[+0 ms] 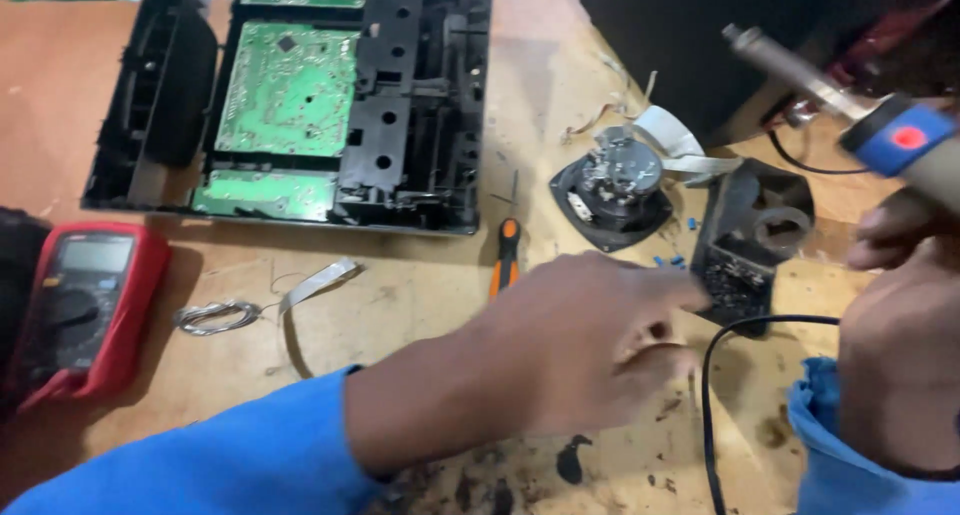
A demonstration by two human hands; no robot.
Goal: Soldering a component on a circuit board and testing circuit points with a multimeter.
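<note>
A person in blue sleeves works at a scarred wooden workbench (420, 305), seen from a head-worn camera. The left hand (590, 345) reaches across the middle of the bench, fingers loosely curled and pinched toward their tips near a small black component block (735, 275); motion blur hides whether anything is held between them. The right hand (900, 355), at the frame's right edge, is closed around the handle of a soldering iron (850, 100), whose blue collar carries a red button and whose metal tip points up and left, raised clear of the bench. The iron's black cord (712, 375) loops down past the right sleeve and off the bottom edge.

Just beyond the left fingertips lies a round speaker (615, 190) on its black mount, with a pale ribbon cable (680, 145) curling beside it. An orange-handled screwdriver (507, 255) lies between the hand and an opened black chassis (420, 105) holding green circuit boards (290, 90), which fills the far left of the bench to the top edge. A red multimeter (85, 305) sits against the left edge, with a coil of solder wire (215, 317) and a loose flat cable (310, 285) just beside it. Bare wood lies open between the multimeter and the left forearm; the near edge is pitted with dark burn marks (570, 460).
</note>
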